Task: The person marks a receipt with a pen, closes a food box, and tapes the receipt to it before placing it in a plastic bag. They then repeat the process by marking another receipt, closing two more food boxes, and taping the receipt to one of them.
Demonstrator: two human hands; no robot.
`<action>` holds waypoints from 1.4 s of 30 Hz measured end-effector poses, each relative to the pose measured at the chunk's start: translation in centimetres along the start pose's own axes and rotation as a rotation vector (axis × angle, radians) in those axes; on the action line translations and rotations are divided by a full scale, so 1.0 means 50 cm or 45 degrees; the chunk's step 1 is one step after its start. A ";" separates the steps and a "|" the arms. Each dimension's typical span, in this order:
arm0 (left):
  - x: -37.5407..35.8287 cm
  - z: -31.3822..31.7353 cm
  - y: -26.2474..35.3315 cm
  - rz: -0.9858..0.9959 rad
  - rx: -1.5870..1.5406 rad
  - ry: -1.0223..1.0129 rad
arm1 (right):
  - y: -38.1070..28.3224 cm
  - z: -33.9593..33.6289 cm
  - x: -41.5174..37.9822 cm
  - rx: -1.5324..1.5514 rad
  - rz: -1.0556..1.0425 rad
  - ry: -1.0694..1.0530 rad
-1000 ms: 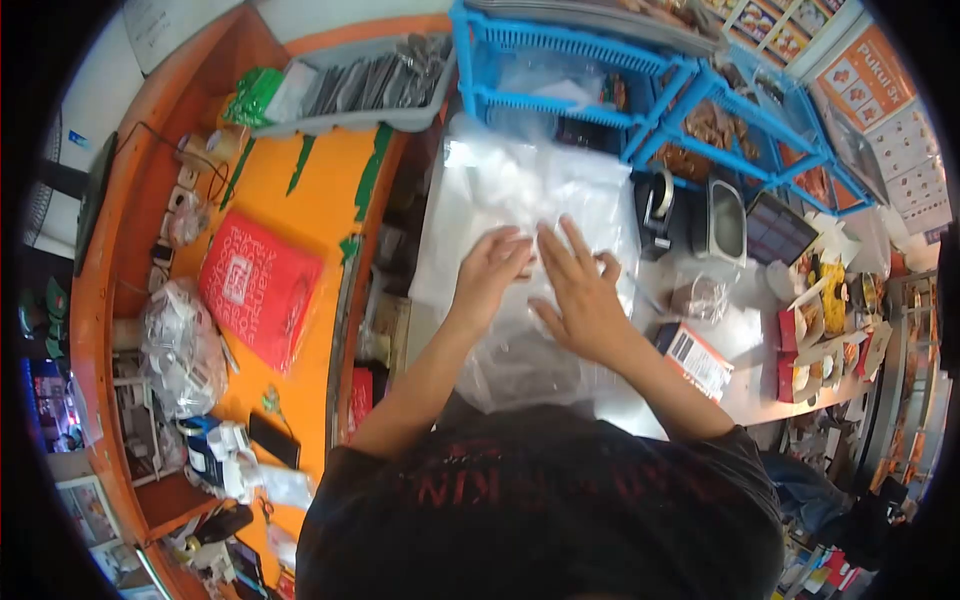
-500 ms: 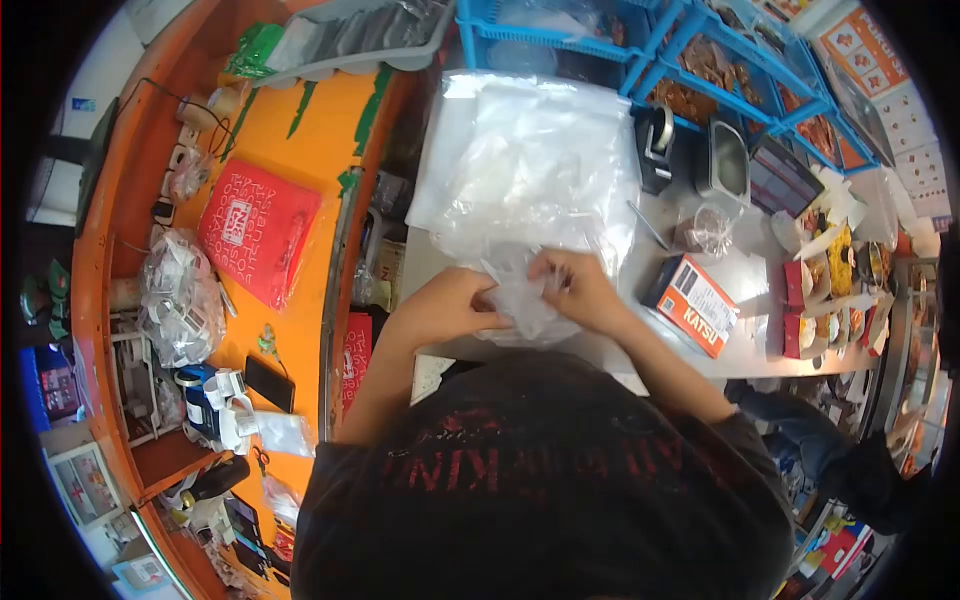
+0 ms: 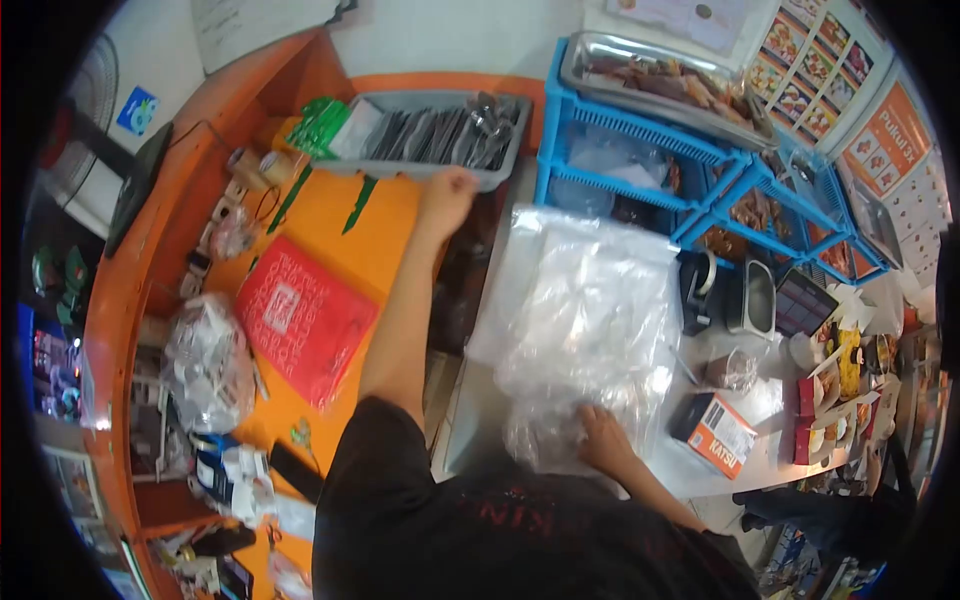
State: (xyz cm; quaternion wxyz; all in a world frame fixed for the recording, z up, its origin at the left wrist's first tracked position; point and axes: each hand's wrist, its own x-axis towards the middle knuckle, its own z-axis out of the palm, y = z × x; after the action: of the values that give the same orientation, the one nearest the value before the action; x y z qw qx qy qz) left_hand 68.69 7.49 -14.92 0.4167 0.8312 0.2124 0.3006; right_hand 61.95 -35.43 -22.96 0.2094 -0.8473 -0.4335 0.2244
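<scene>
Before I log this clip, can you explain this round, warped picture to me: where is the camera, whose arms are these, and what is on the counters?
There is no machine here. The single picture comes from a camera worn on a person's head, looking down through a wide lens, which bends the edges. The dark shirt at the bottom is the wearer's own.

The left hand reaches out to the rim of a grey tray of dark sachets on the orange counter; whether its fingers grip anything cannot be told. The right hand rests on a crumpled clear plastic bag at the near end of a pile of clear bags on the steel worktop.

Nearby lie a red bag, an orange box marked KATSU, a tape dispenser and blue crates under a tray of food.
</scene>
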 end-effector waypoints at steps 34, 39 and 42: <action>-0.573 0.127 0.251 0.262 0.270 -0.519 | 0.321 -0.213 -0.249 -0.498 0.433 0.314; -0.610 0.103 0.187 -0.222 0.301 -0.200 | 0.169 -0.325 -0.259 -0.189 0.356 0.354; -0.609 0.126 0.132 -0.308 -0.034 -0.140 | 0.055 -0.361 -0.212 -0.143 -0.063 0.529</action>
State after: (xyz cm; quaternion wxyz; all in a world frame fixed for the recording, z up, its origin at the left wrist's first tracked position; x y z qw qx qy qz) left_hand 51.40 -18.16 -22.31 0.4719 0.8091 0.2839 0.2048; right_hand 68.29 -48.59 -7.69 0.2520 -0.8748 -0.4135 0.0151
